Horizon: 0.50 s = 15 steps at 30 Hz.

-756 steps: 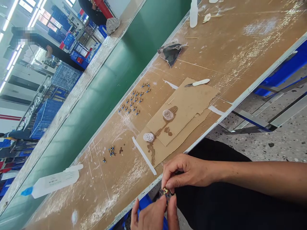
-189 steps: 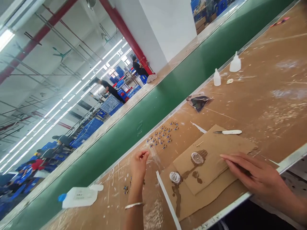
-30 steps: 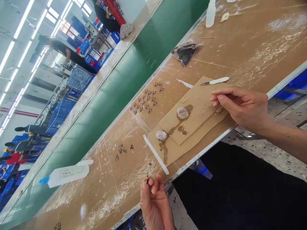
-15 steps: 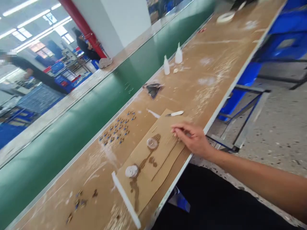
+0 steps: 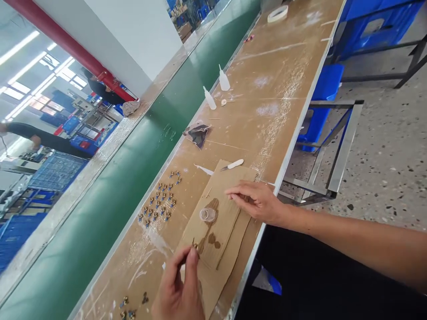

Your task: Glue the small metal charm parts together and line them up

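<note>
My left hand [image 5: 182,284] is closed in a pinch on a small metal part [image 5: 195,245], dark and gold in colour, above the near end of a cardboard sheet [image 5: 203,262]. Thumb and fingers of my right hand [image 5: 258,202] are brought together over the sheet's right side; whatever they hold, if anything, is too small to make out. Between the hands stands a small clear cup [image 5: 207,215] beside wet brown stains. A thin stick [image 5: 209,192] lies just past it. Further off rests a white-handled knife [image 5: 232,165]. My left hand hides the sheet's near left part.
Several small blue-and-gold parts [image 5: 160,200] are laid out left of the cardboard, with more [image 5: 128,313] at the near edge. Beyond are a dark cloth [image 5: 198,134], two white squeeze bottles [image 5: 224,81] and a tape roll [image 5: 277,14]. A green belt [image 5: 133,146] runs alongside; stools [image 5: 325,89] stand right.
My left hand has come into view from below, pinching a small metal part. My right hand stays over the cardboard, fingers still together. The view has shifted.
</note>
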{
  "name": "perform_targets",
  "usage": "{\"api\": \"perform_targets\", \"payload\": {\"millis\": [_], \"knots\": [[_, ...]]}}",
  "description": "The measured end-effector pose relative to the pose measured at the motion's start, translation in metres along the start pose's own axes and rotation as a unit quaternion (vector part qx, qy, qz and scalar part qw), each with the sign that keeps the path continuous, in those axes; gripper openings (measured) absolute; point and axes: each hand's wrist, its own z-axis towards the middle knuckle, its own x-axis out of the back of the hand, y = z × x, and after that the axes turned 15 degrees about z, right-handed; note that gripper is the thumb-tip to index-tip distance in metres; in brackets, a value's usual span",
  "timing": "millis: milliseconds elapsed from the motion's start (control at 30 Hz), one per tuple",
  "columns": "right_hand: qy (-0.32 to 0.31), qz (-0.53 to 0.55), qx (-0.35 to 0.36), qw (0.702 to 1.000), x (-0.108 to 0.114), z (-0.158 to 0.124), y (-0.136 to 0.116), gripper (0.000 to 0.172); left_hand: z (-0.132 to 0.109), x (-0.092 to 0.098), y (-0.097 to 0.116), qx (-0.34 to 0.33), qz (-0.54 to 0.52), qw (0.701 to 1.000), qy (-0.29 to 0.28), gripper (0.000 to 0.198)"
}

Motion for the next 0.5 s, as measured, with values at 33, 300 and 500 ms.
{"api": "perform_targets", "payload": {"millis": [33,300,500], "knots": [[0.001,-0.002,0.004,1.000,0.000,0.000,0.001,0.019,0.008,-0.003,0.005,-0.007,0.023,1.000,-0.015,0.036],[0.026,-0.029,0.027,0.999,0.000,0.001,0.004,0.017,0.044,-0.016,0.031,-0.160,0.151,0.971,-0.090,0.036],[0.034,-0.035,0.035,0.998,0.002,0.002,0.003,0.018,0.049,-0.021,0.036,-0.207,0.213,0.951,-0.082,0.031]]}}
